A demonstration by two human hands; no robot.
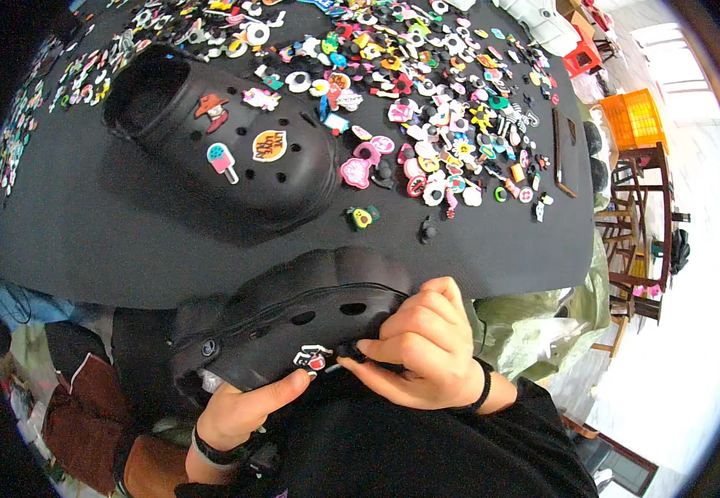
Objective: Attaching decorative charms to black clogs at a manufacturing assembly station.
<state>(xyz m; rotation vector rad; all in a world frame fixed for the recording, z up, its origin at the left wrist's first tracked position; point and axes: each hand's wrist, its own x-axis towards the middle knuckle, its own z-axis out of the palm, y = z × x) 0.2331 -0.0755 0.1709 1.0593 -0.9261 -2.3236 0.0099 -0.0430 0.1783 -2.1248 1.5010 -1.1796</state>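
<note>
A black foam clog is tilted on its side near my body, at the table's front edge. My left hand grips its lower side, the thumb stretched along the upper beside a white, black and red charm. At the toe end, my right hand is closed, thumb and forefinger pinched on something small and dark against the clog; what it is stays partly hidden. Beyond them on the table stands a second black clog, bearing a popsicle charm, a round orange charm, a cowboy hat-and-boot charm and a pink-white charm.
Colourful loose charms cover the far part of the dark table. An avocado charm and a dark piece lie nearer. A green plastic bag hangs at the right edge; wooden stools and an orange crate stand beyond.
</note>
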